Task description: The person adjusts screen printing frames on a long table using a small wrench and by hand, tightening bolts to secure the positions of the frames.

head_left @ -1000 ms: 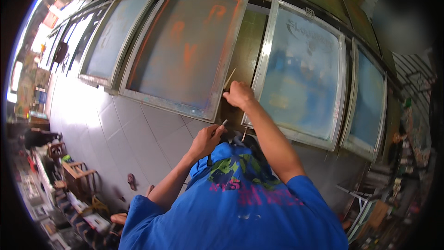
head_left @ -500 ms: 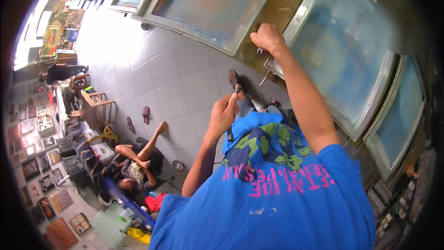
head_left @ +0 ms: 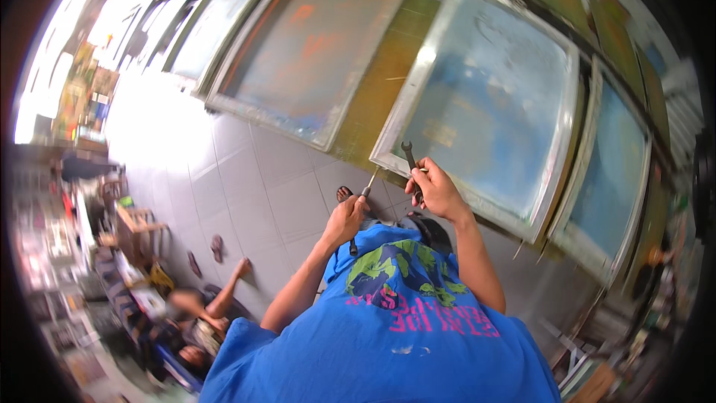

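My left hand (head_left: 345, 221) is closed round a dark, rod-like hand tool (head_left: 353, 247), whose ends stick out above and below the fist. Its upper tip is at the end of a thin metal rod (head_left: 374, 176) that projects from the near corner of a blue-tinted framed screen (head_left: 488, 104); whether the two touch I cannot tell. In my right hand (head_left: 440, 192) is a dark open-ended wrench (head_left: 408, 155), pinched between thumb and fingers with its jaw pointing up, just over that screen's near edge.
Another framed screen (head_left: 309, 52) lies to the left, past a yellow-brown board (head_left: 380, 78), and one more (head_left: 608, 172) to the right. A person (head_left: 205, 325) sits low at the left on the grey tiled floor (head_left: 250, 179), near loose sandals (head_left: 216, 248) and a wooden stool (head_left: 138, 220).
My right hand has drawn back from the screen's left side toward me with the wrench. The left hand's tool has come up to the thin rod. The view has shifted, showing more of the screens.
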Demonstrator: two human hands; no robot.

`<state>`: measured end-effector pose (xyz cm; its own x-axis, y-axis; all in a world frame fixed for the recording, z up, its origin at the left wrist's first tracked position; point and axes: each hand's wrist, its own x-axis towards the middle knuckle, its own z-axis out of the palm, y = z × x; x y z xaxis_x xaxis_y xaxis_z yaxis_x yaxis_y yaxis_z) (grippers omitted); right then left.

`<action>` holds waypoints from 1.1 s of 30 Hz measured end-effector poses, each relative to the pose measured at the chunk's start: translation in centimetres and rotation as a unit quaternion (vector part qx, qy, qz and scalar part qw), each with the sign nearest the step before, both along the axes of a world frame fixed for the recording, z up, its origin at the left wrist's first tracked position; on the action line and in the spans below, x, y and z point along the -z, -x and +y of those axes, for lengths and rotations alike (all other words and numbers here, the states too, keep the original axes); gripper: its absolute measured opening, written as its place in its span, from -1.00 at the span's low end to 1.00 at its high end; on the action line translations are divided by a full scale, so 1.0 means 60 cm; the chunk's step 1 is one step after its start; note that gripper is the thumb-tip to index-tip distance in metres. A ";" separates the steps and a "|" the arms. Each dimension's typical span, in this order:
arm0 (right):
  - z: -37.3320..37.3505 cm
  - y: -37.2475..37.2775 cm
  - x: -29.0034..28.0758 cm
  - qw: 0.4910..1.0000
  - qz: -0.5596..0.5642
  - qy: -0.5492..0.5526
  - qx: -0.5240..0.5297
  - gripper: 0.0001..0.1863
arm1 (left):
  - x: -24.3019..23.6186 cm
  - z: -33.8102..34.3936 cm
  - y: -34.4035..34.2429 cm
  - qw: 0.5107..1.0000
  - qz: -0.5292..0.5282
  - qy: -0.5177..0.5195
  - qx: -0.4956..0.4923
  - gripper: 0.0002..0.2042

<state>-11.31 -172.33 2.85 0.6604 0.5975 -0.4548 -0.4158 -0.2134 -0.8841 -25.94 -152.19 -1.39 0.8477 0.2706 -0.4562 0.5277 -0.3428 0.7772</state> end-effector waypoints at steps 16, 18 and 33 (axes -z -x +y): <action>0.049 0.133 0.022 0.836 -0.426 0.331 0.103 -0.88 | 0.083 0.069 0.005 0.874 0.079 0.477 0.049 -0.59; 0.052 0.131 0.023 0.824 -0.436 0.353 0.078 -0.89 | 0.103 0.067 0.006 0.852 0.071 0.518 0.036 -0.60; 0.091 0.112 0.005 0.798 -0.463 0.387 0.009 -0.87 | 0.109 0.039 0.004 0.894 0.020 0.444 0.050 -0.56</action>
